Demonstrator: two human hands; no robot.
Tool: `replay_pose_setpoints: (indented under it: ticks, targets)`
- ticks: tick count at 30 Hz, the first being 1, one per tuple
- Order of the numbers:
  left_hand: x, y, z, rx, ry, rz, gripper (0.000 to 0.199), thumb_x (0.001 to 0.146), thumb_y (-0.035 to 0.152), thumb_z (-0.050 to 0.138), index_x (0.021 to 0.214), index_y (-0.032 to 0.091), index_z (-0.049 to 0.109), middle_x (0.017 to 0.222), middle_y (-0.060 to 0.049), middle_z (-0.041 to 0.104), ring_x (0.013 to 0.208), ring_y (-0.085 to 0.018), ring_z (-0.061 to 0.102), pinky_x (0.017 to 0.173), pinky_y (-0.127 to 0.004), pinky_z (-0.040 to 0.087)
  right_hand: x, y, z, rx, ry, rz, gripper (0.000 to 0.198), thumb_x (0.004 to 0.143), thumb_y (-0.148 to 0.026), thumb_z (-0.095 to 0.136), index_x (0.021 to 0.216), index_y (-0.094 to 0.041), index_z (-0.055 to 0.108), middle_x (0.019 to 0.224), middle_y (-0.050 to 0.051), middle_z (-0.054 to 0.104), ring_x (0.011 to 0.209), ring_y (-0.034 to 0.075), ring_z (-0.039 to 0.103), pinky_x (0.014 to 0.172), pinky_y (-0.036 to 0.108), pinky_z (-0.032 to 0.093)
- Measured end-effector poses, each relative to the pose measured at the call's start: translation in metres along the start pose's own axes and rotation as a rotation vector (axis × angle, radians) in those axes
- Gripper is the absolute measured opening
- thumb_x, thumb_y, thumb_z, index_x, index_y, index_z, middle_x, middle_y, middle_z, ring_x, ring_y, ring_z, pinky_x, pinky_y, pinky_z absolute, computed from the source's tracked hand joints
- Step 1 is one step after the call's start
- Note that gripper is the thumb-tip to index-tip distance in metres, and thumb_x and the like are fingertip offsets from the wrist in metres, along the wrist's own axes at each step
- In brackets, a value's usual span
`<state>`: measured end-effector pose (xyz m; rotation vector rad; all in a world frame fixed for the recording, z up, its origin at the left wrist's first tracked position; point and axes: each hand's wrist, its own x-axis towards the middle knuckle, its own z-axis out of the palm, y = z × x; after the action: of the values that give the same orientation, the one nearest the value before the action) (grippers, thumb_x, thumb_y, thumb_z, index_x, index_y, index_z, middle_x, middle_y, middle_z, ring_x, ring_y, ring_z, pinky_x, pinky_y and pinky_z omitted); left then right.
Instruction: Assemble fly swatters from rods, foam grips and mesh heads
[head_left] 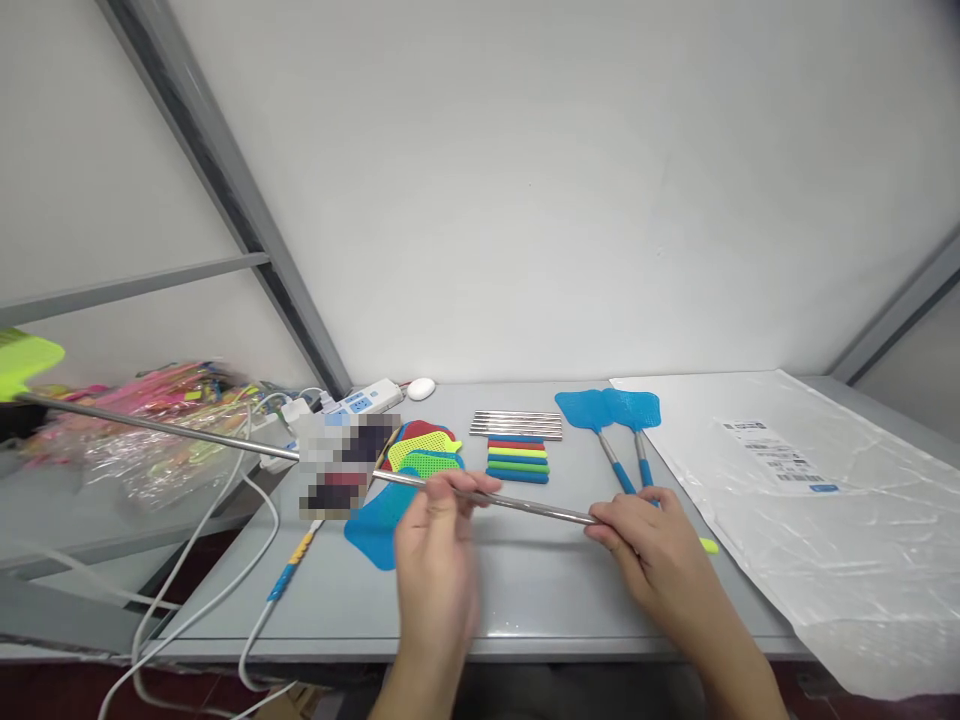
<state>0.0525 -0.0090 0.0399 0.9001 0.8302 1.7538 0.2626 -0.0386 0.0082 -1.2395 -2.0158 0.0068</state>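
Holding a long silver rod (544,509) slantwise above a grey table (555,600), with the hands apart along it: pinching with the left hand (439,535), right of the rod's middle, and clamping the right end with the right hand (652,540), beside a yellow-green tip (709,546) showing just past it. Stretching leftward, past a white power strip (371,400), to a yellow-green swatter head (30,362) near plastic-wrapped bundles (187,420). Could snag on the bundles if swung or lowered carelessly. Might tip down at the left if pinched too loosely. Might also nudge the two blue swatters (637,410), lying just beyond the right hand, if pushed far.
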Motion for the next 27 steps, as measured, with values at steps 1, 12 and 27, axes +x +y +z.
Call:
replay_pose_setpoints:
  ticks: [1,12,27]
  targets:
    - [0.007,0.005,-0.003,-0.032,0.028,0.023,0.032,0.092,0.046,0.056,0.078,0.018,0.064,0.078,-0.002,0.066,0.081,-0.017,0.065,0.082,-0.030,0.050,-0.004,0.004,0.000,-0.006,0.008,0.000,0.006,0.098,-0.021,0.050,0.097,-0.022,0.056,0.078,-0.002,0.063,0.070,0.014,0.055,0.082,0.036,0.032]
    - [0.023,0.002,0.003,-0.126,0.068,-0.027,0.031,0.090,0.048,0.059,0.087,0.018,0.068,0.086,-0.002,0.068,0.084,-0.015,0.064,0.081,-0.028,0.050,-0.012,0.018,0.001,-0.090,0.086,0.014,0.004,0.097,-0.020,0.053,0.098,-0.022,0.056,0.081,0.001,0.065,0.072,0.016,0.057,0.077,0.036,0.035]
    - [-0.033,-0.050,0.043,0.275,-0.443,-0.254,0.036,0.097,0.044,0.046,0.097,0.018,0.071,0.102,-0.007,0.073,0.100,-0.022,0.062,0.086,-0.031,0.043,-0.040,0.054,-0.006,-0.151,0.111,0.001,0.014,0.095,-0.032,0.056,0.102,-0.022,0.062,0.087,0.002,0.069,0.079,0.018,0.062,0.077,0.035,0.040]
